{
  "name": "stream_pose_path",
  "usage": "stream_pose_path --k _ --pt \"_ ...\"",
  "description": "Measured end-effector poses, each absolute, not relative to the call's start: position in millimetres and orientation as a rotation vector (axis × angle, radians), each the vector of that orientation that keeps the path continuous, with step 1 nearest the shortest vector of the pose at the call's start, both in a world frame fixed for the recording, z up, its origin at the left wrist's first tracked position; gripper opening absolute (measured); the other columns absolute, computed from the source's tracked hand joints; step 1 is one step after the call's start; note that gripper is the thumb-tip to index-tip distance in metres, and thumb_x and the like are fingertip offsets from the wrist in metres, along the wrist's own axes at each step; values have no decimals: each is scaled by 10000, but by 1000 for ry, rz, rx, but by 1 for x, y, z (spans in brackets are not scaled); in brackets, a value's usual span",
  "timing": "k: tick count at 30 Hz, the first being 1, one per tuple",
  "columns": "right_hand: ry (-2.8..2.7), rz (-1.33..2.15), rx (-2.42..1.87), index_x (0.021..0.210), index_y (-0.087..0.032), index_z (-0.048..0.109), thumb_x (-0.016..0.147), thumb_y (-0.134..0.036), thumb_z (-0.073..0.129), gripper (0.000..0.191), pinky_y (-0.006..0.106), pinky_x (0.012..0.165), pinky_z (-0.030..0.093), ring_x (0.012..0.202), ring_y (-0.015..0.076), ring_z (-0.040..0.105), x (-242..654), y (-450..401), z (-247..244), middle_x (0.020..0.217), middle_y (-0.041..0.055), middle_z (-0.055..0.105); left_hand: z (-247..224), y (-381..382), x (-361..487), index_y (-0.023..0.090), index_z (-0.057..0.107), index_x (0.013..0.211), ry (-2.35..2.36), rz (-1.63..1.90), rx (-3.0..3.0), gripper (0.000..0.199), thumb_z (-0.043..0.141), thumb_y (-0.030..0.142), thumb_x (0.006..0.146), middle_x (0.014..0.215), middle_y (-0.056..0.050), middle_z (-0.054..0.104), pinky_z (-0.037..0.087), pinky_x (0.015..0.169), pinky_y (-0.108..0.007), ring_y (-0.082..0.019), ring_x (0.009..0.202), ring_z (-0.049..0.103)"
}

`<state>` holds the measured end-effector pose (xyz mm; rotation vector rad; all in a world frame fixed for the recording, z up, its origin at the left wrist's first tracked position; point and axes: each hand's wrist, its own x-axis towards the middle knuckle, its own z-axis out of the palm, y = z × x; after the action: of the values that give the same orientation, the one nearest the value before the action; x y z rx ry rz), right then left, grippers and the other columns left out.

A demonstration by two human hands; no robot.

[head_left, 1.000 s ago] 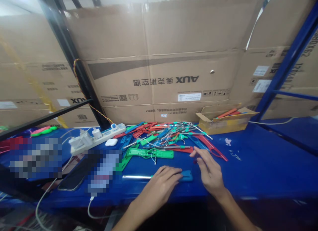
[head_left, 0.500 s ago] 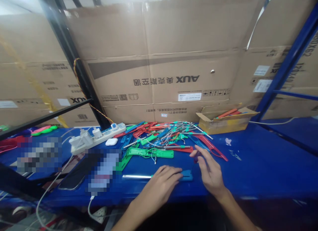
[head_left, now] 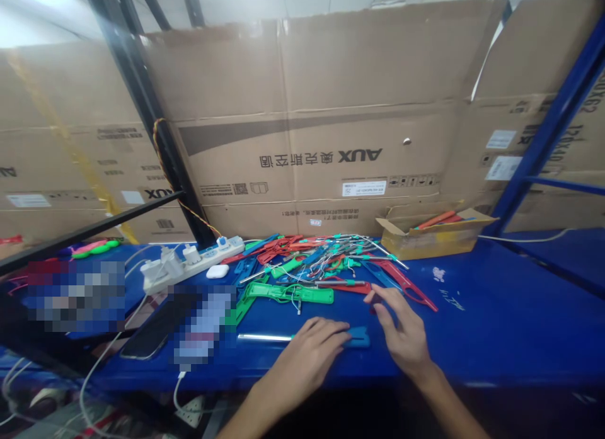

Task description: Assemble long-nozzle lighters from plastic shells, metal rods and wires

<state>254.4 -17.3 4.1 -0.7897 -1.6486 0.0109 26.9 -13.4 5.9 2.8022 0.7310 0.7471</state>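
Near the table's front edge lies a long-necked blue lighter (head_left: 358, 337), its silver tube pointing left. My left hand (head_left: 317, 346) is closed over the middle of its handle, hiding that part. To the right, my right hand (head_left: 401, 325) hovers with curled fingers, thumb and forefinger close together. Something small and dark reddish shows between those fingers, too blurred to name. Just beyond the fingertips is the end of a red lighter handle (head_left: 352, 287). A green handle shell (head_left: 288, 293) with a thin white wire lies beyond my left hand.
A tangled pile of lighter parts (head_left: 326, 255) covers the table's back middle. Behind it on the right stands an open cardboard box (head_left: 428, 242) with red pieces. Left are a power strip (head_left: 193, 267), a white earbud case (head_left: 217, 271) and two phones, one a dark phone (head_left: 158, 325).
The view has shifted slightly, so the scene sits a little lower and further right. My left hand stays on the blue lighter. My right hand's fingers have shifted slightly near the red handle.
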Motion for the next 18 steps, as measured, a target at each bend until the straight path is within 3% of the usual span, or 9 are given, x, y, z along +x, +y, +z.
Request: stream_pose_path --k 5,10,12,18 --pt "-1629 -81 -804 1315 -282 637 957 -98 636 403 322 783 540 837 174 629 257 -16 4 920 19 659 6 -14 27 227 575 1336 741 715 2806 287 486 163 1071 1370 -55 652 445 1117 -382 -182 1273 598" --pt "-1689 -1 -800 1400 -265 582 1018 -80 462 441 332 765 562 983 208 644 257 -17 2 1098 81 684 5 -13 26 227 563 1340 738 703 2809 291 479 150 1072 1390 -47 638 439 1115 -388 -186 1285 587" --pt "-1677 24 -800 1424 -265 559 1022 -70 441 462 323 751 562 948 197 649 257 -17 1 1089 77 684 6 -13 26 224 564 1340 736 706 2810 291 478 149 1072 1386 -50 641 442 1114 -390 -187 1283 590" --pt "-1614 -66 -820 1340 -283 619 976 -106 613 405 327 817 542 884 177 633 258 -16 3 957 26 653 7 -14 26 226 573 1338 736 707 2809 292 478 154 1071 1380 -59 647 455 1109 -405 -197 1273 602"
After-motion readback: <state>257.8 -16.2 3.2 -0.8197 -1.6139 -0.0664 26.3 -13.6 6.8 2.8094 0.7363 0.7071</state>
